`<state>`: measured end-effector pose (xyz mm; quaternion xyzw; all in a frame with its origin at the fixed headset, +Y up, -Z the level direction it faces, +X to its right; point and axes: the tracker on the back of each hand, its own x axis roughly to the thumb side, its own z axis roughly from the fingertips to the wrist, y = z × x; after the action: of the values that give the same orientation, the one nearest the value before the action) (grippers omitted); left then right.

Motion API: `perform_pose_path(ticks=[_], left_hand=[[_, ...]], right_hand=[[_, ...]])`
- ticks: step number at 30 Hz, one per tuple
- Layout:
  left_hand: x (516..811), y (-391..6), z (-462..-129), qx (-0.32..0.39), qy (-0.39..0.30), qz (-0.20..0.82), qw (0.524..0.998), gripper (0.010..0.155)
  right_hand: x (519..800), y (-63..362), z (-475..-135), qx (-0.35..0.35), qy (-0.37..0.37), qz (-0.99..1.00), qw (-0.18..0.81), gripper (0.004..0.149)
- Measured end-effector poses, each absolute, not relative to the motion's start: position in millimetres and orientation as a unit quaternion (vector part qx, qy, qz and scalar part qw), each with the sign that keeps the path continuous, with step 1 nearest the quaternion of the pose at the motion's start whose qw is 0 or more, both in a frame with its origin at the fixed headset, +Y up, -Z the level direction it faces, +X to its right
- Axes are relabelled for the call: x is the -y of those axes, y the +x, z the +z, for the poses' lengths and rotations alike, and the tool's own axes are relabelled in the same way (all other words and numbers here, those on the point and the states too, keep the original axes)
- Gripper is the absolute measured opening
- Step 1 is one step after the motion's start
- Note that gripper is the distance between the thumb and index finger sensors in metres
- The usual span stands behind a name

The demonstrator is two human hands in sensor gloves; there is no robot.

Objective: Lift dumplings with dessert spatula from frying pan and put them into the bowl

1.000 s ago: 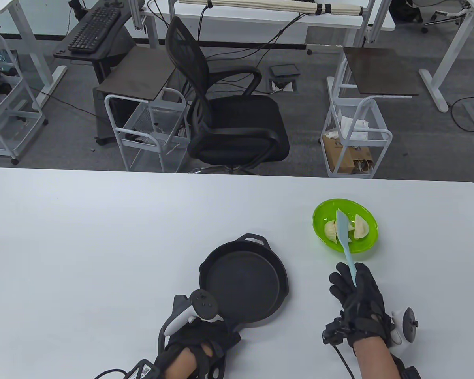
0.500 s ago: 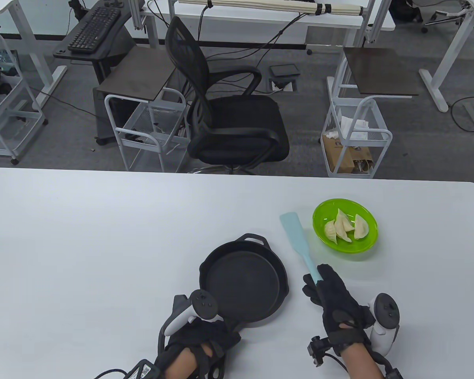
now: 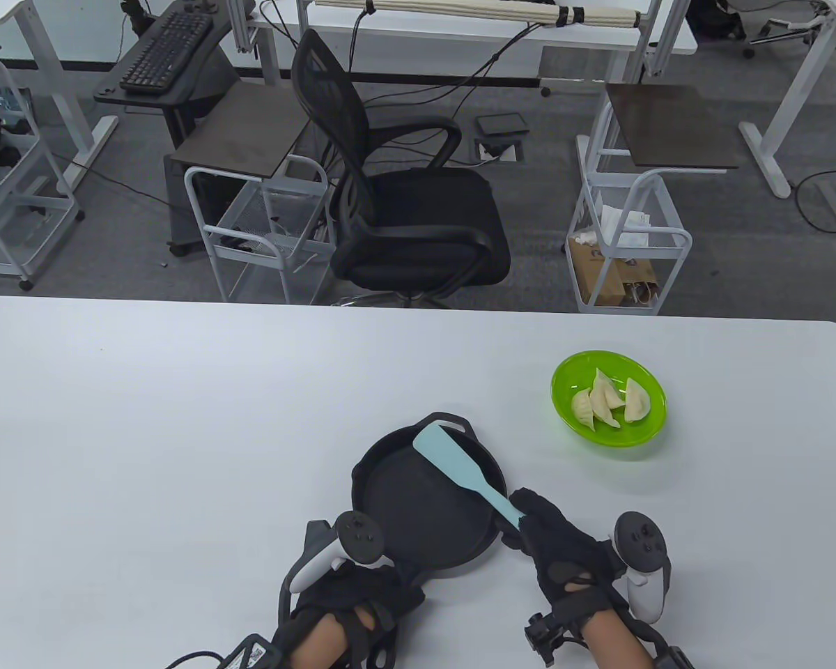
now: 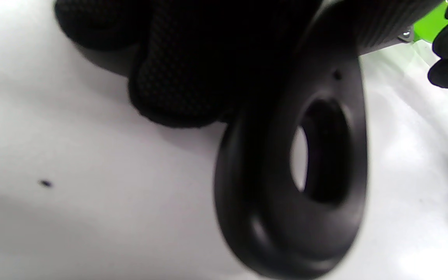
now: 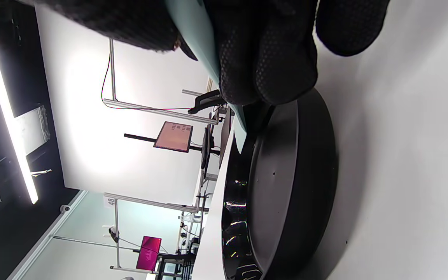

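Three pale, crescent-shaped dumplings lay together in the shallow lime-green plastic bowl, which stood on the white surface to the right of and beyond the black cast-iron frying pan, apart from it. No dumplings showed on the visible pan floor, so by this reading the transfer was likely complete.

Your right hand grasped the light-blue dessert spatula at the end of its handle, fingers curled round it. The flat blade extended up and to the left over the pan, its tip near the small helper loop on the far rim. Whether the blade touched the pan floor could not be determined. Your left hand was clenched round the pan's long handle; the left wrist view showed the fingers wrapped just above the handle's hanging loop.

Handling assessment:
- The dumplings appeared soft and thin-skinned, likely to tear or slide. You were advised to support them from beneath on the full blade, not at an edge.
- The spatula appeared light and somewhat flexible. A grip at the handle end gave reach but less control.
- The pan looked heavy and rigid. The handle grip kept it steady.
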<state>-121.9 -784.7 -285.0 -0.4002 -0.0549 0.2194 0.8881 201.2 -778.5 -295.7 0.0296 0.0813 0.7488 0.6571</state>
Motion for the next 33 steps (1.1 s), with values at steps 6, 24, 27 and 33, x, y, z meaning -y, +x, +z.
perform_pose_path(ticks=[6,24,27,33], left_hand=[[784.9,-122.1,-285.2,0.055,-0.4,0.219,0.888,0.066],[777.6,-118.3,-281.6,0.048,-0.379,0.193,0.904,0.066],[768.7,-118.8,-279.4,0.043,-0.364,0.172,0.914,0.068],[739.3,-137.4,-276.8,0.011,-0.304,0.116,0.946,0.076]], right_hand=[[780.1,201.1,-297.0,-0.097,0.037,0.741,0.664,0.052],[772.8,184.8,-295.4,-0.13,0.064,0.886,0.441,0.06],[766.3,185.6,-294.7,-0.126,0.065,0.898,0.416,0.066],[735.3,201.6,-287.7,-0.022,0.056,0.928,0.368,0.066]])
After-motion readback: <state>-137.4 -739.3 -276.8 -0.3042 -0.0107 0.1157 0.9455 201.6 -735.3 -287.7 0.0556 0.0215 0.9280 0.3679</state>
